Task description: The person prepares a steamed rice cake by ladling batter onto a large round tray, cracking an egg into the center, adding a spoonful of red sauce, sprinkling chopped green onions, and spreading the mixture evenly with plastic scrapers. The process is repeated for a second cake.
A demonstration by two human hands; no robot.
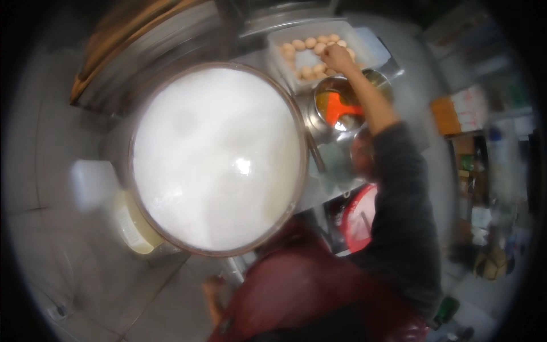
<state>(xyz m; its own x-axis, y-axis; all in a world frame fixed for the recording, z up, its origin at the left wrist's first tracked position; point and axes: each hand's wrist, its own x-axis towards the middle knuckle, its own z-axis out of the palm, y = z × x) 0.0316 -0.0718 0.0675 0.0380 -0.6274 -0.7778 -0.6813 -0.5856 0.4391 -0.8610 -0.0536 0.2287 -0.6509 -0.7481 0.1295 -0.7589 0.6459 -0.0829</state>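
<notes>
My right hand (337, 57) reaches into a translucent plastic bin (277, 42) of brown eggs (310, 42), its fingers curled down among them. Whether it grips an egg is hidden. Below that forearm, a steel pot (318, 102) contains yellowish liquid. A bright orange plastic tool (334, 109) lies across the pot's mouth. My left hand (213, 284), small and blurred, hangs low beside my dark red apron (290, 286). Its fingers are unclear. Before me is a large round vessel with a brown rim (304, 158) and a glossy white surface (213, 158).
Another metal bowl (378, 81) sits partly behind my forearm. A red tub with pale contents (361, 218) is under my sleeve. A yellowish plastic container (134, 224) and a white container (94, 184) stand at left. Cluttered shelves (470, 132) line the right.
</notes>
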